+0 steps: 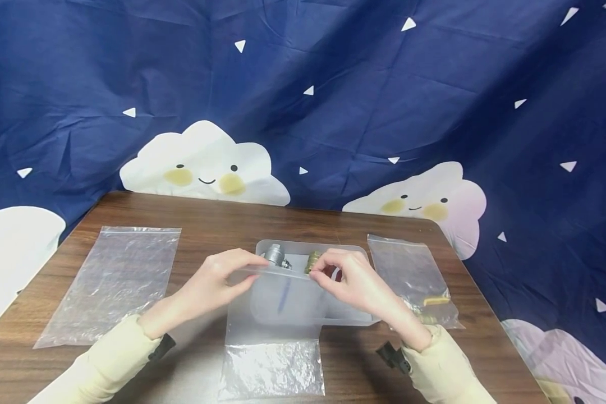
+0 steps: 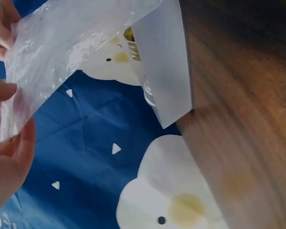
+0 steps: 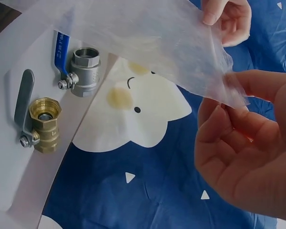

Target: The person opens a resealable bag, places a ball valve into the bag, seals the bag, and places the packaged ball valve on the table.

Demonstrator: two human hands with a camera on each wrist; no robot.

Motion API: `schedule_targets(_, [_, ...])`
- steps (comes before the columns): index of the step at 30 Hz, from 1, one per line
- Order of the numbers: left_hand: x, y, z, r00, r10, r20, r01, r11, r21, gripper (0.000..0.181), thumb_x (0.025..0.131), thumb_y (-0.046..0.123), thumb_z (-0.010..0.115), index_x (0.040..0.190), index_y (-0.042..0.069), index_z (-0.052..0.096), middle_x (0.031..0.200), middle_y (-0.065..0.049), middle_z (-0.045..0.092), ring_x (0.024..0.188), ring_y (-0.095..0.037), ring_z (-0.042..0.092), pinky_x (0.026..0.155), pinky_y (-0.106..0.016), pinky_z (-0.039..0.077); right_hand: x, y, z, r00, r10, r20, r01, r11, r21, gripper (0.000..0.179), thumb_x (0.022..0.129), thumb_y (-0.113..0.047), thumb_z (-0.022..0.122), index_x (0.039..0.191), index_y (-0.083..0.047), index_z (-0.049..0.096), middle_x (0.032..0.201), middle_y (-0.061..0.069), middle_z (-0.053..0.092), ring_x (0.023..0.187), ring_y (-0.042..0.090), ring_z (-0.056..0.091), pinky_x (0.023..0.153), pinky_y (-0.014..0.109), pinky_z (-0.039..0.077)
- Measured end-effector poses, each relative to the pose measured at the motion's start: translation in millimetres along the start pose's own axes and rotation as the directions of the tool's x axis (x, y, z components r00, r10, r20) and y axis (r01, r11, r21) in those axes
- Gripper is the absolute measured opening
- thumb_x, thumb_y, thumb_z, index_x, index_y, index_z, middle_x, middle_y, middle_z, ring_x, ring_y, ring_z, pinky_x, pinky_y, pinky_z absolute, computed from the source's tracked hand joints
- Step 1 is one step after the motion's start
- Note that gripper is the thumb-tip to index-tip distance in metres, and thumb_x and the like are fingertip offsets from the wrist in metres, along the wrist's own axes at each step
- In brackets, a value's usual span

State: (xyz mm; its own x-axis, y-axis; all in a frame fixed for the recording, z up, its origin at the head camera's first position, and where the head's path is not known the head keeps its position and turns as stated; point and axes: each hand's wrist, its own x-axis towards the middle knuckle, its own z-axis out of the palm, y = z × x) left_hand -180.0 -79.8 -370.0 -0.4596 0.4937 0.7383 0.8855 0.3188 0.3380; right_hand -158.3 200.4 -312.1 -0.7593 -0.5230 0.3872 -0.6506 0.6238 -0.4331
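Observation:
My left hand (image 1: pixel 209 286) pinches one top corner of a clear plastic bag (image 1: pixel 272 367) between thumb and fingers. The other top corner is pinched by my right hand (image 1: pixel 356 280), so the bag's edge is stretched between both hands and its body hangs in front of a translucent plastic bin (image 1: pixel 345 322). Inside the bin are a silver ball valve (image 3: pixel 85 74) with a blue lever and a brass ball valve (image 3: pixel 48 126) with a grey lever. Something red shows partly behind my right hand in the head view. The bag looks flat, with nothing visible inside.
On the wooden table (image 1: pixel 197 219), another clear zip bag (image 1: pixel 113 286) lies flat at the left. A zip bag (image 1: pixel 404 269) at the right holds an item with a yellow handle (image 1: pixel 436 301). A blue cloud-patterned cloth (image 1: pixel 323 67) hangs behind the table.

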Motion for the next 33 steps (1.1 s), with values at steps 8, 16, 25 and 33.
schedule_targets(8, [20.4,8.6,7.6,0.975,0.222,0.032,-0.222,0.936,0.274,0.030,0.078,0.000,0.076,0.105,0.013,0.072,0.100,0.005,0.075,0.090,-0.011,0.068,0.073,-0.025,0.054,2.8,1,5,0.998,-0.009,-0.056,0.009,1.000,-0.009,0.009,0.086,-0.009,0.072,0.080,-0.016,0.073,0.071,-0.007,0.067,0.066,0.000,0.059,0.056,0.013,0.049])
schedule_targets(16, [34.6,16.4,19.1,0.955,0.290,0.061,-0.294,0.902,0.317,0.023,0.078,0.003,0.079,0.097,0.014,0.072,0.101,0.005,0.074,0.093,-0.010,0.069,0.075,-0.024,0.056,3.5,-3,11,0.997,0.048,-0.054,-0.044,0.996,0.072,0.008,0.086,-0.009,0.073,0.080,-0.014,0.073,0.072,-0.006,0.066,0.067,0.000,0.057,0.056,0.018,0.053])
schedule_targets(25, [36.2,22.4,27.9,0.961,0.269,0.058,-0.273,0.911,0.308,0.013,0.084,0.008,0.077,0.093,0.014,0.071,0.086,0.006,0.070,0.083,-0.009,0.067,0.093,-0.028,0.058,5.3,-5,13,0.997,0.077,-0.024,-0.074,0.992,0.099,0.006,0.087,-0.011,0.074,0.082,-0.014,0.074,0.073,-0.006,0.067,0.068,-0.002,0.056,0.058,0.017,0.052])
schedule_targets(33, [34.1,20.2,29.8,0.960,0.276,0.039,-0.277,0.926,0.256,0.017,0.079,0.001,0.078,0.087,0.014,0.070,0.082,0.007,0.068,0.081,-0.007,0.065,0.096,-0.025,0.055,4.8,-4,8,0.998,0.008,0.067,-0.013,0.998,0.068,0.005,0.087,-0.014,0.075,0.085,-0.017,0.072,0.074,-0.008,0.065,0.068,-0.003,0.054,0.057,0.015,0.051])
